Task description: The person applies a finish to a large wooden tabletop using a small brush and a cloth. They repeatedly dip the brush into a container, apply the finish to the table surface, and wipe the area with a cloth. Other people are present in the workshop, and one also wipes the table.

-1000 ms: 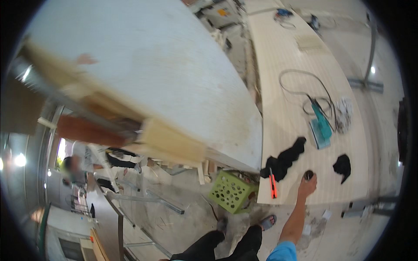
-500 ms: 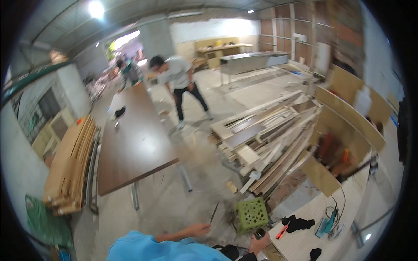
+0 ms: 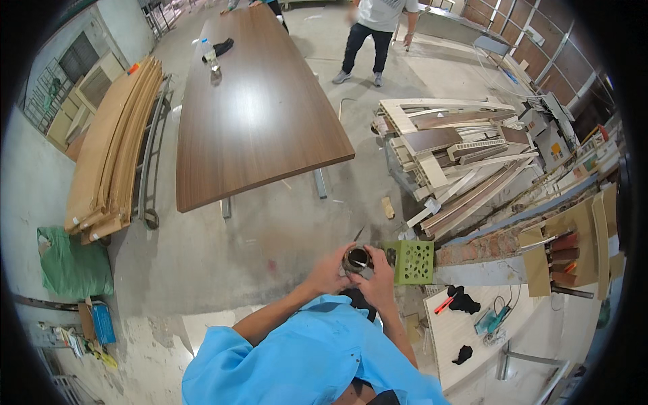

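Both hands point(image 3: 354, 273) grip small round can point(image 3: 357, 259) w/ fingers.

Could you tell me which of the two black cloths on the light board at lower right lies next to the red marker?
The upper black cloth, nearer the green crate: the red marker lies right beside it. The lower black cloth lies alone, nearer the board's bottom edge.

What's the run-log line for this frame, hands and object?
left hand grips small dark round container | right hand grips same | held over concrete floor | green crate beside
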Motion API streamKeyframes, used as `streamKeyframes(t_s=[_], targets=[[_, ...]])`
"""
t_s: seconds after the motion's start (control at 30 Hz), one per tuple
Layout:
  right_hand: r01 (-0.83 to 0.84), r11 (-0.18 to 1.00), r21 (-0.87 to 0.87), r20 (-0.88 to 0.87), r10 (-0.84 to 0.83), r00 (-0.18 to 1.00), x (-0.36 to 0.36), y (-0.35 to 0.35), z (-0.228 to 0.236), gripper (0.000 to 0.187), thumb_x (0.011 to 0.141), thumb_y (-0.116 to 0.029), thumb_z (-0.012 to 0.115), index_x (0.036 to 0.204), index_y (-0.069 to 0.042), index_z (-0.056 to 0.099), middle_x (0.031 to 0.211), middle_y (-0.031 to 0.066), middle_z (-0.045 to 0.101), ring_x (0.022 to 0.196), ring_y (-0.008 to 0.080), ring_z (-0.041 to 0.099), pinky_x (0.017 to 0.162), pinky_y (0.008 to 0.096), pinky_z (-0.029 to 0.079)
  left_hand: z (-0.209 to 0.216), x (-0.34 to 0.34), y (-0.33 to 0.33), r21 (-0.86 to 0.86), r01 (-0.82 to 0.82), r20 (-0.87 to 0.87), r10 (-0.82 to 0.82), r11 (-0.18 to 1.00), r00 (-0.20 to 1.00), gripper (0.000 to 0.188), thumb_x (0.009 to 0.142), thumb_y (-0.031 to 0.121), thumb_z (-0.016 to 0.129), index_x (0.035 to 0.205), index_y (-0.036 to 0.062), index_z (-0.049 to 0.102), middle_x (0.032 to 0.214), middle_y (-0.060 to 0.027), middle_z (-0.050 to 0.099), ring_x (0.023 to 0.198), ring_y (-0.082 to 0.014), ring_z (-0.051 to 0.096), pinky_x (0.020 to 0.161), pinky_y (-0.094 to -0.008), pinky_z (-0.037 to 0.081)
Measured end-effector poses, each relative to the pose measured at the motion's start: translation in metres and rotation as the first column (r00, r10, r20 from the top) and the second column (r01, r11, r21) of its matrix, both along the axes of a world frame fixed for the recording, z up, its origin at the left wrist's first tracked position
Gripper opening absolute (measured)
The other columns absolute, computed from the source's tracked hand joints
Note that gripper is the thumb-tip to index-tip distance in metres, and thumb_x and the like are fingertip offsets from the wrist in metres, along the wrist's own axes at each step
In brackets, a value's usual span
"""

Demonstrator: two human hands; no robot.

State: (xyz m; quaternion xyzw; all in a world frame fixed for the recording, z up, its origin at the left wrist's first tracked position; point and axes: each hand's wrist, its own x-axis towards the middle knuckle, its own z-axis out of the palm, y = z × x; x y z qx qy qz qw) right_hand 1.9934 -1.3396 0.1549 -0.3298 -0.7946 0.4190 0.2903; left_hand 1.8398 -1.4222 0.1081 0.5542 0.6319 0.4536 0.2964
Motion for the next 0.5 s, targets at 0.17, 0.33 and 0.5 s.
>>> streamKeyframes(t_s=[0.17, 0.33, 0.5], targets=[[-0.140, 0.990, 0.025, 0.001, 0.140, 0.990, -0.034, 0.023, 0.026, 0.060, 0.077, -0.017, 0.080, 0.129, 0.000, 0.055, 0.109, 0.0166, 0.065, 0.093, 0.0315, 0.068, 0.080, 0.0380, 0.055, 0.021, -0.025, 0.003, -0.016, -0.199, 0.011, 0.199, 0.980, 0.980, 0.076, 0.073, 0.024, 0.082, 0.138, 0.0043, 0.048, 0.128, -0.0193, 0.061, 0.117, -0.0382, 0.059, 0.097, -0.0430, 0.048], [-0.147, 0.988, 0.053, 0.109, 0.141, 0.984, -0.057, 0.057, 0.034, 0.039, 0.081, -0.018, 0.078, 0.114, -0.002, 0.065, 0.091, 0.0133, 0.069, 0.080, 0.0271, 0.070, 0.068, 0.0367, 0.054, 0.028, -0.033, 0.026, 0.027, -0.374, -0.124, 0.374, 0.927, 0.919, 0.068, 0.071, 0.017, 0.084, 0.131, 0.0054, 0.053, 0.119, -0.0178, 0.064, 0.109, -0.0389, 0.061, 0.092, -0.0434, 0.050], [-0.215, 0.963, 0.162, 0.225, 0.177, 0.958, -0.072, 0.098, 0.041, 0.022, 0.084, -0.018, 0.075, 0.100, -0.004, 0.068, 0.080, 0.0152, 0.067, 0.071, 0.0314, 0.067, 0.063, 0.0389, 0.051, 0.027, -0.034, 0.059, 0.167, -0.456, -0.223, 0.484, 0.874, 0.846, 0.067, 0.069, 0.017, 0.086, 0.127, 0.0047, 0.056, 0.117, -0.0165, 0.066, 0.104, -0.0368, 0.065, 0.087, -0.0420, 0.052]])
